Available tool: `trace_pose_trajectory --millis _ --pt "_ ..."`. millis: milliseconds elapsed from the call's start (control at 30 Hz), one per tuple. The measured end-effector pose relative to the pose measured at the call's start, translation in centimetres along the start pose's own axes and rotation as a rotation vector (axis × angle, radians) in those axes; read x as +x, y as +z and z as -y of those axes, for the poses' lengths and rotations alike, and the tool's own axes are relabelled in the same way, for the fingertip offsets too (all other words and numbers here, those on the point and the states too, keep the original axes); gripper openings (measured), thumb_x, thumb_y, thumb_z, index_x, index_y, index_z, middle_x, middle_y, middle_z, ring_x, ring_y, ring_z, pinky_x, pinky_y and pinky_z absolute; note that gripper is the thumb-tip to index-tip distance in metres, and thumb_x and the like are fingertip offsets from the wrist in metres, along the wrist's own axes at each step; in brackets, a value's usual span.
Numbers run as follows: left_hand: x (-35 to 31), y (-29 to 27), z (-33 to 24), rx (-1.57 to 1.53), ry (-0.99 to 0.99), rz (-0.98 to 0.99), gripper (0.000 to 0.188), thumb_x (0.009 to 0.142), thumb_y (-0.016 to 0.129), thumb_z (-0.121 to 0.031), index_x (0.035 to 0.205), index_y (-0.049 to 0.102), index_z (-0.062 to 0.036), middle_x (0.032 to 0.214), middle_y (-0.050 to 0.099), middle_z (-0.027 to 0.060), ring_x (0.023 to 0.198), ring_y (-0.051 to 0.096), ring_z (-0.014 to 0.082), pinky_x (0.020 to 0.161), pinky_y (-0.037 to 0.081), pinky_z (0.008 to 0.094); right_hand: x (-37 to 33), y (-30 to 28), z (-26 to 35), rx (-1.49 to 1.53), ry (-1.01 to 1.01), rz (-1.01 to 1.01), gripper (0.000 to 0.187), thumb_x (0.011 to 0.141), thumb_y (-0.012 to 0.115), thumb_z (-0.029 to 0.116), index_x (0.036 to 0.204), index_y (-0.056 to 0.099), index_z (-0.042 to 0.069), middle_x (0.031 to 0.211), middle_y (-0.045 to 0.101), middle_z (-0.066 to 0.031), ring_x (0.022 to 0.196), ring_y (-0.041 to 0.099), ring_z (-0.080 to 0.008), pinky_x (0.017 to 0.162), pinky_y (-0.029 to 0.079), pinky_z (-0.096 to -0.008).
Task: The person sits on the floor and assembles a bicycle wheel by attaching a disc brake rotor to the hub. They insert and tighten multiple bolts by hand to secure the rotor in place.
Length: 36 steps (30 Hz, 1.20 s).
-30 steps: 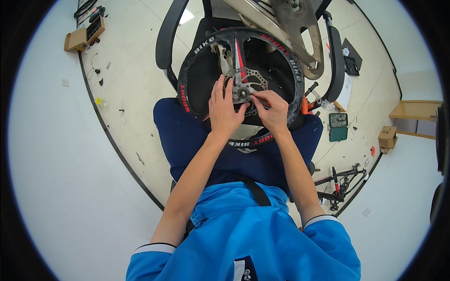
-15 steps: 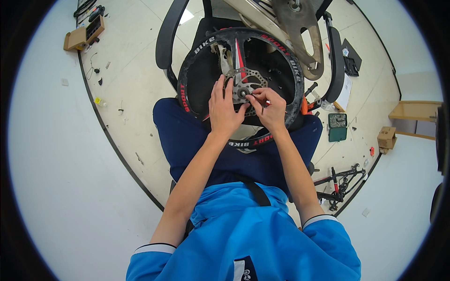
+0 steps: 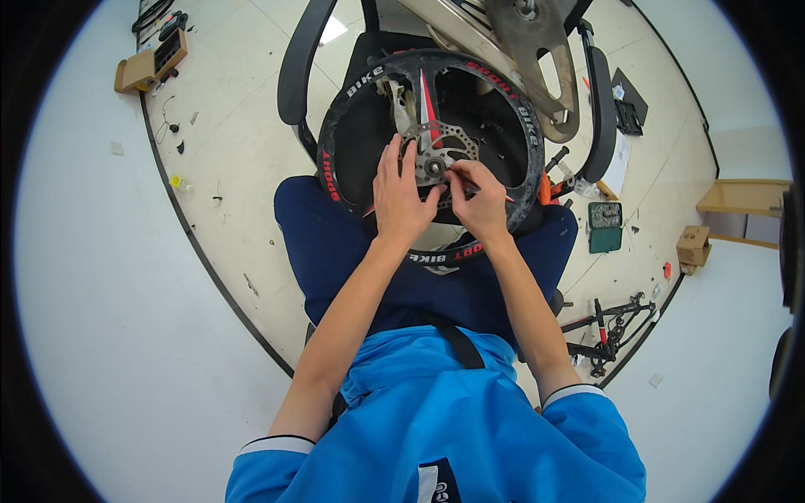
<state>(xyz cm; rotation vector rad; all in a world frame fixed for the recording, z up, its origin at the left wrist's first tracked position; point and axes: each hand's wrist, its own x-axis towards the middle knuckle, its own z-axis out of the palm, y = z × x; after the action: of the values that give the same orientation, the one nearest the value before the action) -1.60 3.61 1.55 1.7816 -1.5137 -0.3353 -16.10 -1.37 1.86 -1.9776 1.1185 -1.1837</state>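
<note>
A black bicycle wheel with red and white lettering on its rim leans across my lap and the seat of a black chair. At its centre sits a perforated brake disc around the hub axle. My left hand lies on the disc's left side, fingers stretched out and thumb apart near the hub. Just right of the axle, my right hand is closed in a pinch; whatever small thing its fingertips may hold is hidden.
The chair's armrests flank the wheel. A metal bicycle frame part lies at the upper right. On the floor are a green case of small parts, a black bike frame, cardboard boxes and scattered bits.
My right hand has shifted slightly right, off the hub axle, so more of the axle shows. My left hand and the wheel stay in place.
</note>
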Motion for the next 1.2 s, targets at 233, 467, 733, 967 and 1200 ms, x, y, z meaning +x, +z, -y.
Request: trace_pose_trajectory --millis 233,467,733,967,1200 --pt "0.0 0.0 0.0 0.005 -0.013 0.017 0.086 0.076 0.086 -0.021 0.148 0.045 -0.0012 0.16 0.033 0.0195 0.147 0.035 0.0402 0.113 0.038 0.0507 0.0 -1.0 0.1 -0.162 -0.096 0.037 0.017 0.087 0.078 0.001 0.101 0.067 0.0 0.095 0.073 -0.0119 0.078 0.074 -0.0229 0.065 0.058 -0.0301" --pt "0.0 0.1 -0.1 0.003 -0.012 0.004 0.086 0.075 0.086 -0.021 0.148 0.045 -0.0015 0.16 0.033 0.019 0.146 0.035 0.0399 0.112 0.038 0.0504 1.2 -0.9 1.1 0.024 0.123 0.058 0.013 0.087 0.079 0.002 0.095 0.068 0.0 0.091 0.074 -0.0073 0.077 0.073 -0.0141 0.064 0.057 -0.027" --pt "0.0 0.0 0.0 0.015 0.005 -0.019 0.086 0.075 0.088 -0.023 0.148 0.046 -0.0038 0.158 0.036 0.021 0.141 0.041 0.0409 0.111 0.04 0.0494 0.7 -0.1 -0.1 0.079 0.059 -0.007 0.019 0.088 0.078 0.002 0.106 0.073 -0.002 0.092 0.075 -0.011 0.078 0.075 -0.0154 0.07 0.059 -0.0247" --pt "0.0 0.1 0.0 -0.002 -0.013 -0.01 0.086 0.074 0.087 -0.021 0.147 0.046 -0.0015 0.159 0.034 0.0188 0.146 0.036 0.0397 0.112 0.039 0.0501 0.8 -1.1 0.5 -0.127 0.013 0.058 0.013 0.088 0.079 0.003 0.091 0.069 -0.003 0.09 0.075 -0.0099 0.075 0.074 -0.0147 0.067 0.058 -0.0257" --pt "0.0 0.0 -0.1 -0.01 -0.015 0.0 0.086 0.074 0.087 -0.021 0.147 0.045 -0.0019 0.159 0.034 0.0189 0.146 0.035 0.0395 0.112 0.039 0.0504 1.1 -0.1 1.0 0.074 0.117 -0.072 0.017 0.085 0.081 0.005 0.087 0.065 -0.001 0.081 0.072 -0.0104 0.069 0.072 -0.0193 0.063 0.058 -0.029"
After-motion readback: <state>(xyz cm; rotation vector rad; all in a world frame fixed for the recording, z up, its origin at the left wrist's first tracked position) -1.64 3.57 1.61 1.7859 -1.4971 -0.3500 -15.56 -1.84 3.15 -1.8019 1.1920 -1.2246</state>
